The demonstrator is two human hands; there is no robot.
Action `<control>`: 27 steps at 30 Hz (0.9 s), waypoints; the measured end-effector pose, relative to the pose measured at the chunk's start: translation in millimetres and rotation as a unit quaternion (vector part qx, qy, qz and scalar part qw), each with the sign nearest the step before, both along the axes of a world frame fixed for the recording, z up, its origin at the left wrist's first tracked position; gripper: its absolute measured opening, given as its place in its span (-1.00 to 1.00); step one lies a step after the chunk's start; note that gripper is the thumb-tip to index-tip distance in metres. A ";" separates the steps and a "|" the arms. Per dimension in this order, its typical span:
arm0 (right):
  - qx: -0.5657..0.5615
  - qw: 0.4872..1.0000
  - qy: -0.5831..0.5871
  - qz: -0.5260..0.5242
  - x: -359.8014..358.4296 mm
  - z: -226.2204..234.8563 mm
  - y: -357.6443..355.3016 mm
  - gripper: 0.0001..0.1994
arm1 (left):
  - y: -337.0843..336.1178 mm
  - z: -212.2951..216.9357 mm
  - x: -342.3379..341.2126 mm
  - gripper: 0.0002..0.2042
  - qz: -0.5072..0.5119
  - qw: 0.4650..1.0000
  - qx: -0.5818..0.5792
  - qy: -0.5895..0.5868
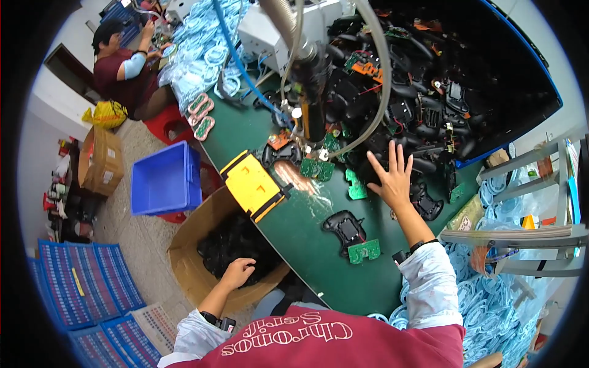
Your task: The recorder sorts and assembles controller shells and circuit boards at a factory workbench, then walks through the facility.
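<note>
My right hand (392, 175) is spread open, fingers apart, reaching over the green table (343, 282) to the edge of a heap of black controller shells (423, 92). It holds nothing. A black shell half (345, 227) and a green circuit board (364, 250) lie on the table near my right forearm. My left hand (238, 272) hangs low at my left, fingers curled loosely, above a cardboard box (184, 270) filled with black parts. Whether it grips anything I cannot tell.
A yellow and black tool (251, 184) lies on the table's left edge. A hanging screwdriver (310, 92) with hoses dangles over the middle. More green boards (318, 168) lie nearby. A blue crate (165, 179) stands on the floor. Another person (123, 67) sits at the far left.
</note>
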State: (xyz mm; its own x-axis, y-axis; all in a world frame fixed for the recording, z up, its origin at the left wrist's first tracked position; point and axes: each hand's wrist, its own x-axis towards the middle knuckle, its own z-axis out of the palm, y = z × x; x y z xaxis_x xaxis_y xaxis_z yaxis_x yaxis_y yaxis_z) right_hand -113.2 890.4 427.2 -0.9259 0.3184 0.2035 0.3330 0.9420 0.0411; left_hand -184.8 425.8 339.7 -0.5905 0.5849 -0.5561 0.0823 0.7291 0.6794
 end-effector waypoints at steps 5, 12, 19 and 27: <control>-0.127 0.988 0.067 0.063 19.6 -10.1 -58.1 -0.43 | -74.8 -34.3 47.3 -0.72 0.085 0.991 -0.086 -0.054; -0.274 0.942 -0.180 -0.077 59.7 -29.7 -119.3 -0.28 | -163.2 -76.8 101.7 -0.81 0.203 0.960 -0.157 -0.111; -0.268 0.960 0.081 -0.005 20.1 103.9 7.6 -0.50 | -161.8 -70.9 125.5 -0.75 0.309 0.939 -0.072 -0.134; -0.156 0.947 0.238 0.151 -0.1 147.1 -96.8 -0.79 | -206.4 -105.4 181.2 -0.78 0.318 0.931 -0.092 -0.156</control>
State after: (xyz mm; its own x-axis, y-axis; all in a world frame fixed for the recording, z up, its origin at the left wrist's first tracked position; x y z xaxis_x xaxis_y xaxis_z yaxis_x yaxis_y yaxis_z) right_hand -113.4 793.6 574.3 -0.8108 0.1680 0.5607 -0.0425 0.9385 -0.3426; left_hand -3.6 219.4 234.3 -0.5778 0.0505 -0.8146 -0.5859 0.6692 0.4571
